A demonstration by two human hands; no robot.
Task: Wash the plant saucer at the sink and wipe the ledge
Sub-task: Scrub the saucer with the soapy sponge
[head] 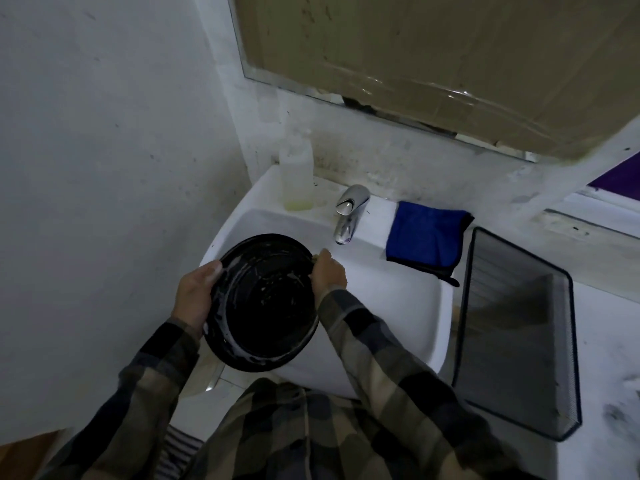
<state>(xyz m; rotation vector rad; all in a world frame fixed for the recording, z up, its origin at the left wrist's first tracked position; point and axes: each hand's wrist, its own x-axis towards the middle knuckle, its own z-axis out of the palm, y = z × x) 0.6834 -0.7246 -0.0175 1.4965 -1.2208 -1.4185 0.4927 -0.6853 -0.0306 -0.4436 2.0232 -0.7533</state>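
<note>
A black plant saucer point(266, 299) is held tilted over the left half of a white sink point(398, 306), its hollow side facing up and streaked with pale suds. The left hand point(194, 292) grips its rim at about 9 o'clock, with the thumb lying over the edge onto the inner wall and the fingers hidden underneath. The right hand point(329, 275) sits against the rim at about 2 o'clock, back of the hand up and fingers curled. A small pale bit shows at its fingertips, but I cannot tell whether it pinches the rim or something else. Both arms are in plaid sleeves.

From the saucer, a chrome faucet point(348, 216) stands at 1 o'clock on the sink's back rim. A clear bottle point(296, 174) with a little yellowish liquid stands at 12 o'clock in the corner. A folded blue cloth point(427, 237) lies at 2 o'clock, just right of the faucet. At 3 o'clock a black wire-mesh tray point(516, 334) rests on the white ledge point(609, 358) beside the sink. A cardboard-covered mirror point(433, 57) hangs above.
</note>
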